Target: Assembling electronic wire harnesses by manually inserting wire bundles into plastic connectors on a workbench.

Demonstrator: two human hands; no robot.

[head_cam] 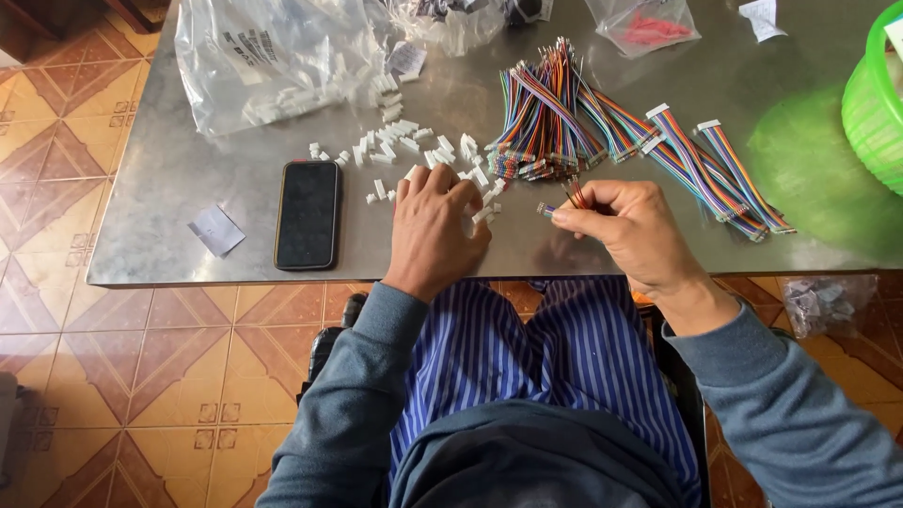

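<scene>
The left hand [435,226] rests palm-down on the steel bench [188,179], fingers spread over the near edge of the scattered white plastic connector housings [404,141]; whether a housing is pinched beneath them cannot be told. The right hand [635,230] pinches a short rainbow ribbon cable [564,199] between thumb and forefinger. The cable's long axis runs away from the person, and its terminal end points left toward the left hand, just beside it. Beyond lie the bundled ribbon cables [550,118]. A black phone [308,214] lies left. A green basket [875,94] is cut off at right.
</scene>
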